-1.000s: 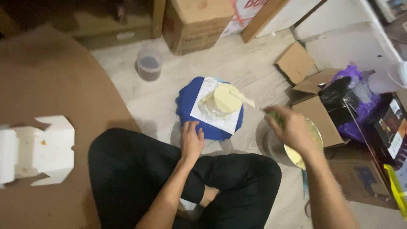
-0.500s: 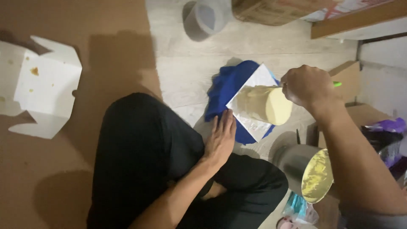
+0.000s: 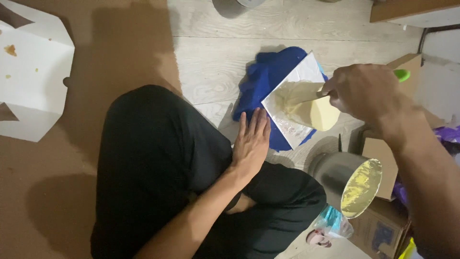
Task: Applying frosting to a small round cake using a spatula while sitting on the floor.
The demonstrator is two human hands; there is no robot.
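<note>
My right hand grips a green-handled spatula whose cream-coated blade lies on a pale yellow round cake. The cake sits on a white square board resting on a blue stand or cloth on the floor. My left hand lies flat, fingers apart, beside the board's near corner, touching the blue base. My black-trousered legs fill the foreground.
A metal pot with yellow batter stands right of my knee. Cardboard boxes crowd the right side. An opened white carton lies at left on brown cardboard. A grey container sits at the top edge.
My right hand has brought the spatula from the pot to the cake and now spreads across its top. My view has shifted closer and leftward. The left hand stays by the base.
</note>
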